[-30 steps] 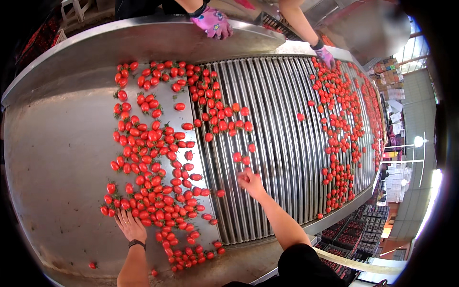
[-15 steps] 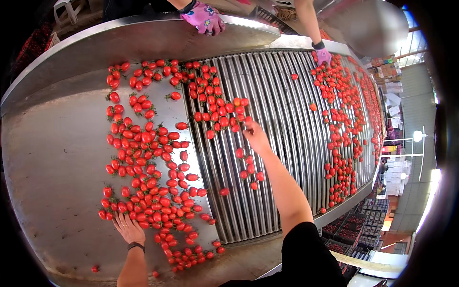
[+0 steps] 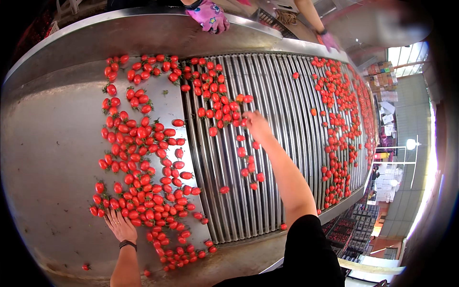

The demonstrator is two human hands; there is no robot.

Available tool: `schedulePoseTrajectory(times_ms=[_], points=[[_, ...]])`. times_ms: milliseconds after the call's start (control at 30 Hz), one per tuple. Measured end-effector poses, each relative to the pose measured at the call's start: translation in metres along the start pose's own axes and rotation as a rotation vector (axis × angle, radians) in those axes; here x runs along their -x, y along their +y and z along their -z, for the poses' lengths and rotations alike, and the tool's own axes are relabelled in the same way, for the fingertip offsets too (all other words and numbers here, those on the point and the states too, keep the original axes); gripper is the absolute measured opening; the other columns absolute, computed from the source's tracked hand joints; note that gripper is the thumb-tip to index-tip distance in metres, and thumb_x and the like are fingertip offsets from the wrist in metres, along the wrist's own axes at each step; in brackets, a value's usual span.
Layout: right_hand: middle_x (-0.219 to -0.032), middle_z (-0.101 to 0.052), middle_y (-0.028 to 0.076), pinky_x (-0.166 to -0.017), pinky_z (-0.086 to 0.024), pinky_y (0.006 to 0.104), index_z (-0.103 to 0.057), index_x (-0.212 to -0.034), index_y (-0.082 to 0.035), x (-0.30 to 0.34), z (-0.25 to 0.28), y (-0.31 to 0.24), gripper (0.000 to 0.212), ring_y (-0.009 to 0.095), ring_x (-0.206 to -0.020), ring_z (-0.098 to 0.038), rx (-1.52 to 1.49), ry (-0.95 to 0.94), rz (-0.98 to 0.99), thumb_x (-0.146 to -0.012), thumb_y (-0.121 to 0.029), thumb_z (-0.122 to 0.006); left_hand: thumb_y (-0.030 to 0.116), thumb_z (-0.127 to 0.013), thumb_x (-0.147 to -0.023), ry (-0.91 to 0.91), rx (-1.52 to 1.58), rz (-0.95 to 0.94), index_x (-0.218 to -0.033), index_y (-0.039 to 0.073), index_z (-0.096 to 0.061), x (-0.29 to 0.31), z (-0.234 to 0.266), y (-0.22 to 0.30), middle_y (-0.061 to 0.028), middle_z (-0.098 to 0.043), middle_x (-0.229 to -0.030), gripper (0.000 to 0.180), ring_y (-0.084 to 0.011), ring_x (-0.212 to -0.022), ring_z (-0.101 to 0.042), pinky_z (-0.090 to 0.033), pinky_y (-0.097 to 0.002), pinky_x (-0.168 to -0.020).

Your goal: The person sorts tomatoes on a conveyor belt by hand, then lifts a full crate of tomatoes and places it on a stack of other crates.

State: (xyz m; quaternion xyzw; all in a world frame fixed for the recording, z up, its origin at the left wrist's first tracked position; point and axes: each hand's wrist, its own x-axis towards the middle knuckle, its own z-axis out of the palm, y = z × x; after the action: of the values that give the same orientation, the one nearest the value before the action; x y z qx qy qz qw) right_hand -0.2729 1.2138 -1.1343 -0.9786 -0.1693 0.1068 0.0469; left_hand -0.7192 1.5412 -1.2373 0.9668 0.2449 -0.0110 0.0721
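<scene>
Small oval red tomatoes with green stem ends (image 3: 143,191) lie in a loose spread on the steel table (image 3: 57,158). At the near left edge of that spread, my left hand (image 3: 121,227) lies flat with fingers stretched, its fingertips touching the tomatoes. Over the rollers (image 3: 282,167) reaches my right hand (image 3: 258,126), slightly blurred, with bent fingers. Close to its fingertips is a tomato (image 3: 244,123); whether the fingers grip it is unclear. Beside this hand, a cluster of tomatoes (image 3: 222,107) rests on the rollers, one of them more orange.
A raised metal wall (image 3: 143,36) runs along the far side. Beyond it are a co-worker's floral-gloved hand (image 3: 210,18) and another pink-gloved hand (image 3: 329,41). Many tomatoes (image 3: 339,129) cover the rollers' right end. Stacked crates (image 3: 356,225) stand at the lower right.
The view has shifted slightly. My right hand has moved a little farther away over the rollers. The pink-gloved hand at the far right has lifted off the tomatoes. My left hand remains against the spread.
</scene>
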Motion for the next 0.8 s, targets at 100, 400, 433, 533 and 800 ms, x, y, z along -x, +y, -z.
schedulePoseTrajectory(times_ms=[100,400,433,533,800], points=[[-0.107,-0.050,0.011,-0.076,-0.046,0.0407,-0.052,-0.112,-0.016,-0.040,0.016,-0.016,0.033,0.031,-0.089,-0.056,0.094,0.119,0.097,-0.081,-0.006,-0.044,0.012,-0.044,-0.081,0.003,0.004,-0.008,-0.113,-0.003,-0.042,0.002,-0.003,-0.003,-0.0198,-0.033,-0.131,0.036,-0.0352,-0.126,-0.024,-0.017,-0.0520,-0.105],[-0.080,-0.056,0.009,-0.064,-0.047,0.0366,-0.048,-0.098,-0.007,-0.078,0.024,0.034,0.023,0.022,-0.072,-0.059,-0.460,0.293,-0.349,-0.077,-0.015,-0.054,0.011,-0.042,-0.082,-0.006,0.025,0.002,-0.114,-0.003,-0.041,0.001,-0.001,0.002,-0.0191,-0.031,-0.132,0.035,-0.0354,-0.127,-0.023,-0.016,-0.0515,-0.105],[-0.074,-0.055,0.008,-0.062,-0.046,0.0362,-0.047,-0.100,-0.007,-0.072,0.030,0.043,0.024,0.020,-0.067,-0.057,-0.596,0.357,-0.372,-0.077,-0.014,-0.053,0.011,-0.041,-0.083,-0.006,0.015,-0.002,-0.114,-0.004,-0.040,0.001,0.000,0.001,-0.0191,-0.031,-0.132,0.035,-0.0352,-0.127,-0.022,-0.016,-0.0509,-0.106],[-0.082,-0.057,0.011,-0.065,-0.047,0.0354,-0.047,-0.109,-0.010,-0.053,0.048,0.067,0.030,0.021,-0.069,-0.058,-0.369,0.208,-0.356,-0.080,-0.016,-0.053,0.011,-0.039,-0.084,-0.004,0.011,-0.009,-0.114,-0.005,-0.040,0.002,-0.001,0.000,-0.0192,-0.031,-0.132,0.034,-0.0350,-0.127,-0.022,-0.015,-0.0504,-0.106],[-0.092,-0.056,0.011,-0.069,-0.048,0.0404,-0.054,-0.093,-0.010,-0.064,0.031,0.047,0.026,0.029,-0.083,-0.058,0.283,0.034,-0.118,-0.077,-0.030,-0.062,0.011,-0.044,-0.080,-0.031,0.004,0.009,-0.112,-0.005,-0.042,-0.001,0.001,0.001,-0.0206,-0.033,-0.130,0.036,-0.0362,-0.127,-0.023,-0.017,-0.0521,-0.105]])
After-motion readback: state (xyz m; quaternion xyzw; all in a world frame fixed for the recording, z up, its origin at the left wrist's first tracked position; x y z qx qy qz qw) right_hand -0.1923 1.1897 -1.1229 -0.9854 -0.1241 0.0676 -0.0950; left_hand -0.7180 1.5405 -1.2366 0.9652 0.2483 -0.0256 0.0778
